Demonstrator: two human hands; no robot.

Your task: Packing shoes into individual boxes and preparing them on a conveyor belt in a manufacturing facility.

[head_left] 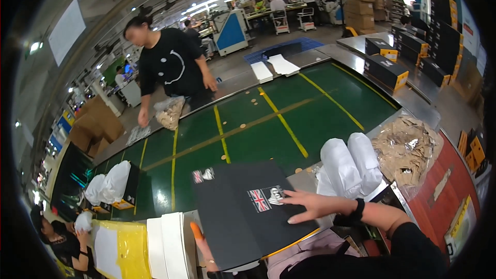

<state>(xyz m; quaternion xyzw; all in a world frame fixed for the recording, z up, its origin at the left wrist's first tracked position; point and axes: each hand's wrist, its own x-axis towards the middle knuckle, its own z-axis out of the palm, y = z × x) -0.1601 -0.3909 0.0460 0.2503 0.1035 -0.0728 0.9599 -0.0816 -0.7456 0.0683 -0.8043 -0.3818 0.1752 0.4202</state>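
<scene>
A large black cardboard box [235,222] with flag emblems on its top and an orange lower edge is tilted in front of me. Supporting its left side is my left hand [202,245], partly hidden by the box, with an orange cover on one finger. Across the box's top right lies my right hand [312,205], fingers spread and flat, a dark band at the wrist. Just beyond that hand, two white wrapped bundles [341,165] rest side by side at the edge of the belt.
A green conveyor belt [243,139] with yellow stripes runs across. White cardboard pieces [173,243] stand left of the box. A clear bag of brown paper pieces [408,147] lies right. Black-and-orange boxes [386,70] are stacked far right. A co-worker [173,64] stands across the belt.
</scene>
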